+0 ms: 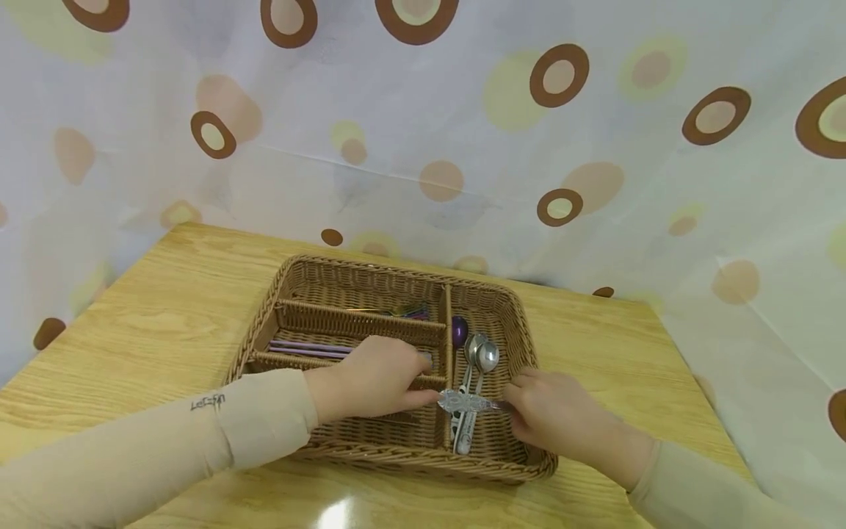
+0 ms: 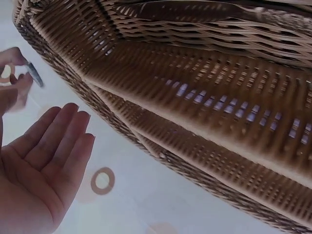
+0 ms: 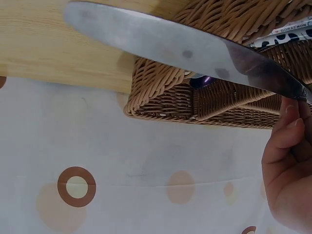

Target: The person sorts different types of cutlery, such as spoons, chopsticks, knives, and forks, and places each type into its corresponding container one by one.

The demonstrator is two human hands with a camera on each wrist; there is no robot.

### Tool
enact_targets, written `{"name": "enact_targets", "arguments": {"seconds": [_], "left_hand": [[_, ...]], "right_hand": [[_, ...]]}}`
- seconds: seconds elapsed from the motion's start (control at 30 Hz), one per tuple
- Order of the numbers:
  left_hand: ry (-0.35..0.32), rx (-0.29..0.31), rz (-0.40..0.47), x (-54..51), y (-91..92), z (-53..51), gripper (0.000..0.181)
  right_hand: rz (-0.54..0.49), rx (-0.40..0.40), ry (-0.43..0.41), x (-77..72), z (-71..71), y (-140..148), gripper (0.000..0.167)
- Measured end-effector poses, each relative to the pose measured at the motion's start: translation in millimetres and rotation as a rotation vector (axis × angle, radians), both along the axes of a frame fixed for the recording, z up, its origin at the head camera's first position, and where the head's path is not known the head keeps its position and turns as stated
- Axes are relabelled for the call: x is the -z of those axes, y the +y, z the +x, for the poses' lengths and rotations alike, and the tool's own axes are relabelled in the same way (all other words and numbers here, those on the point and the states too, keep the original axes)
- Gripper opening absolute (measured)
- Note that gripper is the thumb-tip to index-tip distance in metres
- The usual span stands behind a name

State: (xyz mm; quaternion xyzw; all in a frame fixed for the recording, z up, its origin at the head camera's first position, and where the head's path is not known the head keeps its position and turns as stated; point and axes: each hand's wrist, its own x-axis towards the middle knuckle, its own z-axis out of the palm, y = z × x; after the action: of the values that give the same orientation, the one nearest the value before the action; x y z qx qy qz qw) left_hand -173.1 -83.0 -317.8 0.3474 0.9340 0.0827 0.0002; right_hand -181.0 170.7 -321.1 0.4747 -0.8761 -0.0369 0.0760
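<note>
My right hand [image 1: 551, 411] pinches a silver table knife [image 1: 468, 402] near its neck. The ornate handle points left over the spoons, and the blade [image 3: 161, 44] runs back under the hand. My left hand [image 1: 377, 375] is over the middle of the wicker cutlery tray [image 1: 410, 454], thumb stretched toward the handle's end; whether they touch I cannot tell. In the left wrist view, the left palm [image 2: 44, 165] faces the camera with extended fingers. Another knife [image 2: 195, 12] lies in the front compartment. Beneath the held knife are two silver spoons [image 1: 487, 358] with patterned handles, beside a purple spoon [image 1: 459, 330].
Purple chopsticks [image 1: 311, 347] lie in a middle compartment, partly behind the left hand. Gold and coloured cutlery [image 1: 403, 311] is in the rear compartment. The tray stands on a wooden table [image 1: 152, 308], against a sheet [image 1: 396, 110] with round patterns.
</note>
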Motion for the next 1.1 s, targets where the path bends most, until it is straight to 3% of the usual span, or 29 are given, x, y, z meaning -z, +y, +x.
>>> {"name": "enact_targets", "arguments": {"seconds": [0.23,0.47,0.63,0.87,1.1], "left_hand": [[-0.022,-0.006,-0.062,5.0,21.4,-3.7,0.03],[0.074,-0.013,-0.098,11.5,31.3,-4.1,0.018],[0.11,0.008,-0.097,11.3,27.1,-3.6,0.016],[0.06,0.036,-0.081,6.2,18.5,-6.2,0.012],[0.0,0.044,-0.019,-0.2,-10.5,-8.7,0.009]], "right_hand": [[0.059,0.056,-0.024,-0.8,-6.9,-21,0.018],[0.06,0.044,-0.005,-3.3,-6.0,-40,0.02],[0.022,0.02,0.014,-3.2,-5.1,-46,0.022],[-0.017,-0.004,0.116,-3.0,-6.5,-48,0.021],[-0.217,-0.045,0.264,-16.7,-13.5,-38,0.023]]}}
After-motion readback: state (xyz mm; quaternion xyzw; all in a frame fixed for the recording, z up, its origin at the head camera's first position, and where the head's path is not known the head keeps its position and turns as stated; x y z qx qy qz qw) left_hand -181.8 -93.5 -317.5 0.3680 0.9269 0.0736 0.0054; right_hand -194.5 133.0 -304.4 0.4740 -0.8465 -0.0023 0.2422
